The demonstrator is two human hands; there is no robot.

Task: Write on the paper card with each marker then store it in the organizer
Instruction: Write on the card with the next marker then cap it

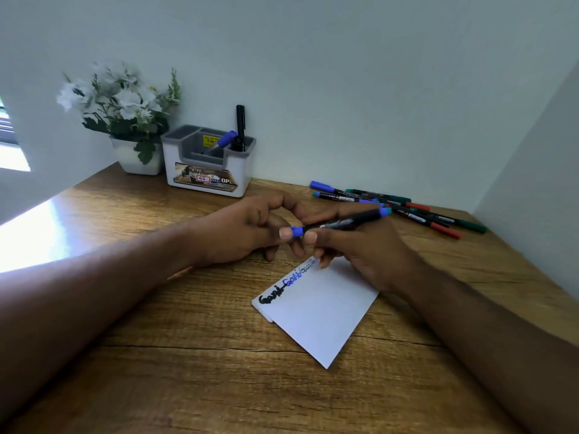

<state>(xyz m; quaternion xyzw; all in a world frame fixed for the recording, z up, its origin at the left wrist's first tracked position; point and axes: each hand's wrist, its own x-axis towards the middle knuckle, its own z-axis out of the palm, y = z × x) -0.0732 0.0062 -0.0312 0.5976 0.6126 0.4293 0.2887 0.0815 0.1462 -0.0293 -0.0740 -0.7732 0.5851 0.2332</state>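
Both forearms reached in from the near edge: the right hand (pixel 354 245) gripped a blue-capped marker (pixel 341 222) above the far end of the paper card (pixel 319 311), and the left hand (pixel 247 230) pinched its cap end. Farther off stood the organizer (pixel 208 164) at far left, two markers already inside, with the loose markers (pixel 398 205) at far right. If the cap were not pressed fully home, it could probably slip off and the tip smear the writing.

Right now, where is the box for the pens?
In the head view, the white organizer stands at the desk's back left, against the wall, right beside the flower pot.
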